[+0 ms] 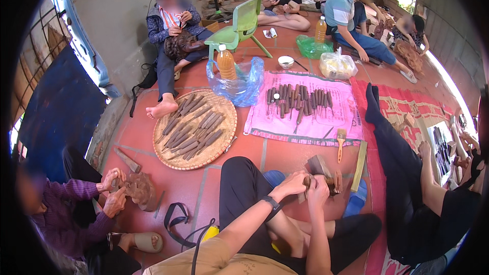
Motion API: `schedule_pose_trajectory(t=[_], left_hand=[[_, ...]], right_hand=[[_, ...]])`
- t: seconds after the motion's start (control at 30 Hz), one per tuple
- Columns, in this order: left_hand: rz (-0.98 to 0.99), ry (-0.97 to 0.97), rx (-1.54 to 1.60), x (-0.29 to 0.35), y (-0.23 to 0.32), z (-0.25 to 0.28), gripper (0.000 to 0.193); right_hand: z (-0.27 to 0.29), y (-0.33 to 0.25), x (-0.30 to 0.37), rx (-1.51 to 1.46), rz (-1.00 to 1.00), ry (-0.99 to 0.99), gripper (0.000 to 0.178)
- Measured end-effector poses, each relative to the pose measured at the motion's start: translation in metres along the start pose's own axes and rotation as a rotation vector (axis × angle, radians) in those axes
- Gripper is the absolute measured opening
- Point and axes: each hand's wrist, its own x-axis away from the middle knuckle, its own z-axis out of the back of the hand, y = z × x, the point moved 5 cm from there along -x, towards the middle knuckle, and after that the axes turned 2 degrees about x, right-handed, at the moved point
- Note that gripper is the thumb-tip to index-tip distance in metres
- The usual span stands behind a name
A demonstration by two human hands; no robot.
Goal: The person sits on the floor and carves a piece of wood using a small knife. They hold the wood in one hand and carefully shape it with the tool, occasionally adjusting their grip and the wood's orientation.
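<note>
Two hands meet over a small brown wood carving (pixel 330 181) that sits on the red tiled floor (pixel 178 183) just ahead of the seated person's crossed legs. The left hand (pixel 294 183) curls over the near end of the carving, fingers pressed together around a short wooden-handled chisel (pixel 307 181); the right hand (pixel 319 192) is closed beside it, touching the left, though exactly what its fingers grip cannot be made out. A wooden block mallet (pixel 318 165) lies just behind the carving, a long pale wooden strip (pixel 360 166) just to its right, and a small brush (pixel 341 140) beyond that. Farther out, a pink mat (pixel 310 127) carries rows of dark-handled chisels, and a round woven tray (pixel 224 145) to its left holds many more. A blue plastic bag (pixel 244 89) with a bottle of amber liquid (pixel 225 62) stands behind the tray, near a green plastic chair (pixel 243 23). At the lower left another person's hands (pixel 113 191) work a second carving (pixel 140 189). More people sit around the edges of the floor.
</note>
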Motion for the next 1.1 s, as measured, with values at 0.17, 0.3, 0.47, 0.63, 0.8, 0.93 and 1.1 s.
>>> schedule_pose_trajectory(t=[0.17,0.3,0.47,0.63,0.8,0.93,1.1], left_hand=[[0.002,0.005,-0.037,-0.002,-0.003,-0.001,0.047],[-0.01,0.016,-0.035,-0.002,-0.003,-0.004,0.05],[-0.003,0.011,0.001,0.001,0.006,0.002,0.045],[0.013,-0.001,-0.011,0.001,0.009,0.003,0.047],[0.014,0.004,-0.01,0.002,0.009,0.004,0.048],[0.025,0.009,-0.006,0.002,0.009,0.005,0.047],[0.02,0.008,0.002,0.001,0.013,0.007,0.047]], right_hand=[[-0.004,-0.002,-0.003,0.028,0.028,0.023,0.005],[0.008,0.014,0.021,-0.001,0.018,0.029,0.006],[0.006,0.005,-0.004,-0.066,0.012,0.052,0.004],[-0.004,0.007,-0.009,0.046,0.046,-0.004,0.004],[0.012,0.008,0.013,0.006,0.007,0.01,0.003],[0.012,-0.003,-0.011,-0.035,0.017,0.037,0.005],[0.0,0.003,-0.013,0.083,0.011,-0.032,0.003]])
